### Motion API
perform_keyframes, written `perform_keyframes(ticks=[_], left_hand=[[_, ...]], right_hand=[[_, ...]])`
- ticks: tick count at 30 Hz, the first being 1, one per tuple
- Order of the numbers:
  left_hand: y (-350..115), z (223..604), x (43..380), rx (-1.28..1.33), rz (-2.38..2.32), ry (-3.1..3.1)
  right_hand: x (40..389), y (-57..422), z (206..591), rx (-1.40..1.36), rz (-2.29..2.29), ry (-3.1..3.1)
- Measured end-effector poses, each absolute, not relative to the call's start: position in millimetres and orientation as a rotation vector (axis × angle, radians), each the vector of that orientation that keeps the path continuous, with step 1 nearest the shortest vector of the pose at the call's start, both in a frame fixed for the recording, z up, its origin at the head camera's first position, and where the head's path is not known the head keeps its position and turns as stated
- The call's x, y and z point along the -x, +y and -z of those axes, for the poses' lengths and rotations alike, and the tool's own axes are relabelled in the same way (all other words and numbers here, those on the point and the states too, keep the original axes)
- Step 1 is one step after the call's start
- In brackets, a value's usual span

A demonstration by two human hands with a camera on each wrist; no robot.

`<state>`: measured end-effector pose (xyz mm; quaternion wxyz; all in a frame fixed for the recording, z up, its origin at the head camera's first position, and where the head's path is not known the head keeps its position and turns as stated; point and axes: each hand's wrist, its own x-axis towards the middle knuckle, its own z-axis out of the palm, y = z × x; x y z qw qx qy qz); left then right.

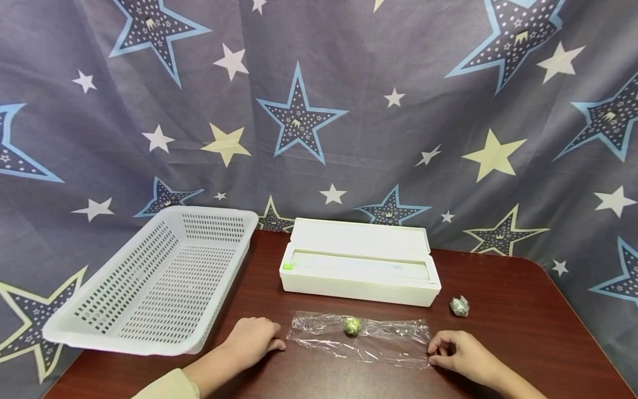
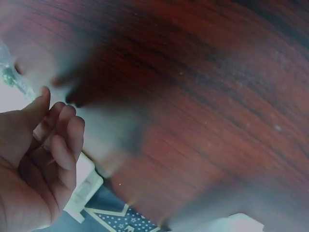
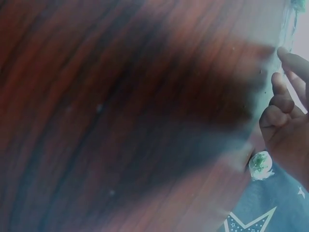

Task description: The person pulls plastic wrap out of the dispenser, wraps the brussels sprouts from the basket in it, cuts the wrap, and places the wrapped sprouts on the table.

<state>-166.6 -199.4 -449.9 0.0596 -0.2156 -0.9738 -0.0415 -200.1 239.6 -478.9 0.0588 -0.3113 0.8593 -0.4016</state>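
A sheet of clear plastic film lies crinkled on the table, with a small greenish-gold ball on it near the far edge. My left hand rests just beside the film's left end, fingers loosely bent and holding nothing. In the left wrist view, the left hand has its thumb apart from the bent fingers. At the film's right end, my right hand has its thumb and fingertips by the edge. The right hand shows a gap between thumb and bent fingers, with no grip on the film visible.
Behind the film stands a long white box, lid raised, with a green tab at its left. A film-wrapped ball sits at the right. A white perforated basket occupies the left. The starry curtain hangs behind the table.
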Motion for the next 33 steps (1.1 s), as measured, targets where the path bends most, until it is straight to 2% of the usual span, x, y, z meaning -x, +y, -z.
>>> perform_keyframes(ticks=[7,16,24,33], left_hand=[[-192,428,171,0.629,0.217,-2.974],[-162,403,181,0.702,0.293,-2.92],[-131,407,198,0.799,0.333,-2.899],[-104,423,214,0.862,0.354,-2.959]], right_hand=[[196,244,477,0.837,1.297,2.575],[193,250,479,0.869,1.361,2.511],[199,244,463,0.821,1.326,2.619],[215,193,442,0.781,1.267,2.812]])
